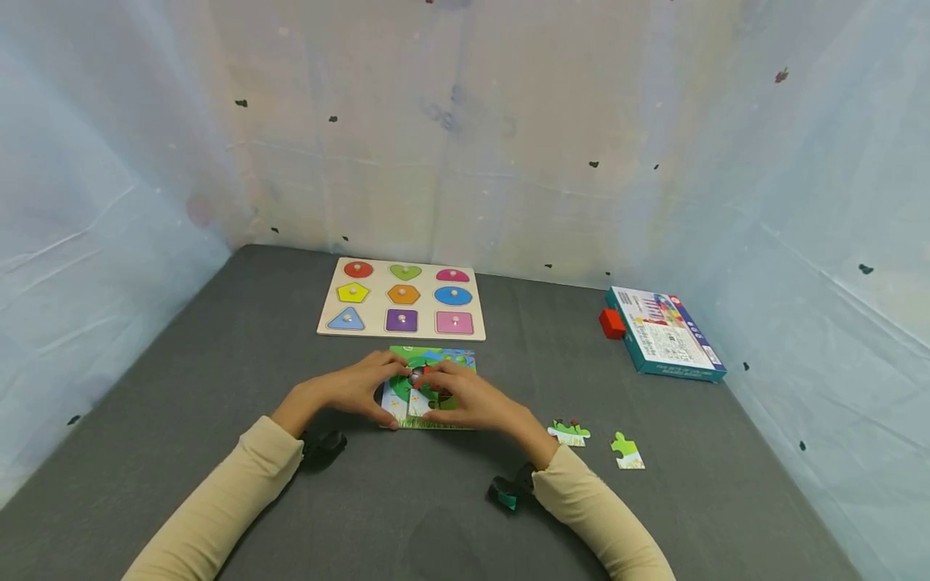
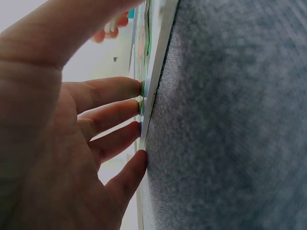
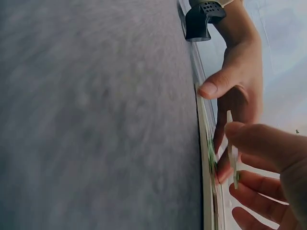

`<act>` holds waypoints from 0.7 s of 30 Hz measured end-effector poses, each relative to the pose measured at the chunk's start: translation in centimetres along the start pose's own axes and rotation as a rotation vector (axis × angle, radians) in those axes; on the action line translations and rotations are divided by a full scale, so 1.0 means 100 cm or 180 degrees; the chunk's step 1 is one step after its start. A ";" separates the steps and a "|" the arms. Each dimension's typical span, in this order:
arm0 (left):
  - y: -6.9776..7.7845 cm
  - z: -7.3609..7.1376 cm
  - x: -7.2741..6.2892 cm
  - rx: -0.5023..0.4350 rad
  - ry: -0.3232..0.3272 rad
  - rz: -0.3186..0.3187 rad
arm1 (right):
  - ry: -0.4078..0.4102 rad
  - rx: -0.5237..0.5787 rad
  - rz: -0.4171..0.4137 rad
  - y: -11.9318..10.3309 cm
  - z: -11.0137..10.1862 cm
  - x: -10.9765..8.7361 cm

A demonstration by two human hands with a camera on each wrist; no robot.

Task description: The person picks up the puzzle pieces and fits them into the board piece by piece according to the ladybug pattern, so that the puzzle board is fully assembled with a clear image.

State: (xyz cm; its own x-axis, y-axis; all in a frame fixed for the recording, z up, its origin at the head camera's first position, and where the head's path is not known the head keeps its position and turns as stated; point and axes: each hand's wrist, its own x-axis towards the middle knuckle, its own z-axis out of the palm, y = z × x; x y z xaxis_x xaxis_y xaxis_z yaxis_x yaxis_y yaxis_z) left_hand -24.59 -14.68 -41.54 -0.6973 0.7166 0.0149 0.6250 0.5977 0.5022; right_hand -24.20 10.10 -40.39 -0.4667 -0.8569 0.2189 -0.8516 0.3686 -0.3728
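Note:
A jigsaw puzzle [image 1: 436, 353] with a green, blue and red picture lies flat on the dark table, partly hidden under both hands. My left hand [image 1: 358, 393] rests on its left side, the fingertips touching the surface and the thumb at the near left edge in the head view. In the right wrist view, a thin puzzle piece [image 3: 232, 155] is pinched between the thumb and fingers of my right hand [image 1: 475, 399]. That piece stands a little off the puzzle, edge-on to the wrist camera. Two loose puzzle pieces, one [image 1: 569, 434] nearer and one [image 1: 628, 452] farther, lie to the right.
Behind the puzzle lies a wooden shape board [image 1: 378, 320] with coloured knobbed shapes. At the back right are a teal-sided box [image 1: 668, 335] and a red block [image 1: 613, 323] against its left side. Pale sheeting [image 1: 508, 161] encloses the table's back and sides.

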 end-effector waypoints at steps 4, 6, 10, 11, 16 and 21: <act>0.000 0.000 0.000 -0.0004 0.0009 -0.0008 | -0.0019 -0.0144 -0.0018 0.001 0.005 0.007; -0.001 0.000 0.000 -0.0009 -0.0001 -0.0014 | -0.0033 -0.0186 -0.0013 0.002 0.007 0.010; -0.003 0.002 0.000 -0.0014 -0.0011 -0.0020 | -0.0040 -0.0201 -0.0012 0.002 0.011 0.014; -0.003 0.002 0.000 -0.0018 -0.0009 -0.0023 | -0.0031 -0.0198 -0.0019 0.001 0.012 0.015; -0.002 0.001 0.000 -0.0060 0.0012 -0.0032 | 0.0032 -0.0261 -0.0092 0.001 0.015 0.019; 0.000 0.000 0.000 -0.0085 0.0026 -0.0002 | 0.0097 -0.0375 -0.0155 0.002 0.019 0.022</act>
State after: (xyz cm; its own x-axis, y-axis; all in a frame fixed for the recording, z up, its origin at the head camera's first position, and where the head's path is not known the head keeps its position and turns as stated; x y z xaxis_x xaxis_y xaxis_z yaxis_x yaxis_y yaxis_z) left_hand -24.65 -14.71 -41.52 -0.7007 0.7132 0.0215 0.6149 0.5883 0.5251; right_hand -24.90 7.55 -41.71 -0.4297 -0.8641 0.2622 -0.8947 0.3681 -0.2530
